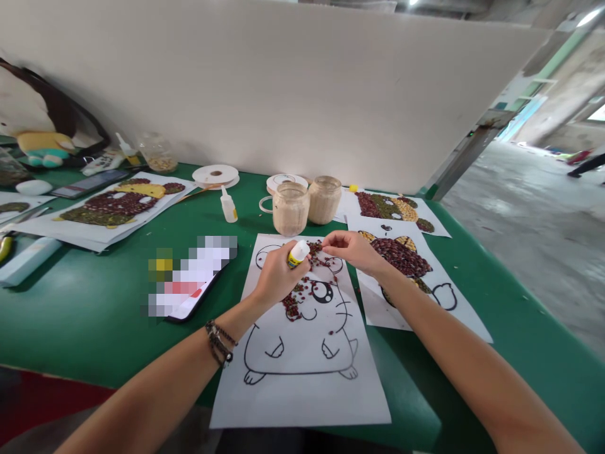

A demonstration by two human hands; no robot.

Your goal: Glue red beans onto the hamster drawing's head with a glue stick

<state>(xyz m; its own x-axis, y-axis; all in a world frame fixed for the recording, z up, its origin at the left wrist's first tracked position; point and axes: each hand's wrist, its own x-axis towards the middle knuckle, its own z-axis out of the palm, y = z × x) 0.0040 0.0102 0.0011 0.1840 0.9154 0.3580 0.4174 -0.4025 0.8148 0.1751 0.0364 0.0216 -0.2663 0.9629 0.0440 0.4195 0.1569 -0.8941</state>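
A white paper sheet (302, 400) with a black outline drawing of a hamster lies in front of me. My left hand (275, 277) is wrapped round a small glue bottle (297, 255) with a white top and yellow label, held above the drawing's head. Over the top right of the head, my right hand (353, 250) has its fingertips pinched together; whatever they hold is too small to make out. Small red and green beans (293, 308) lie scattered over the face and between my hands. My left hand hides part of the head.
Behind the sheet stand two glass jars (290, 211) (324, 200). A bean-covered picture (401, 261) lies at right, another (116, 205) at left. A phone (201, 280), a small dropper bottle (229, 207) and a white reel (215, 175) are on the green table (108, 302). A white panel (265, 88) rises behind.
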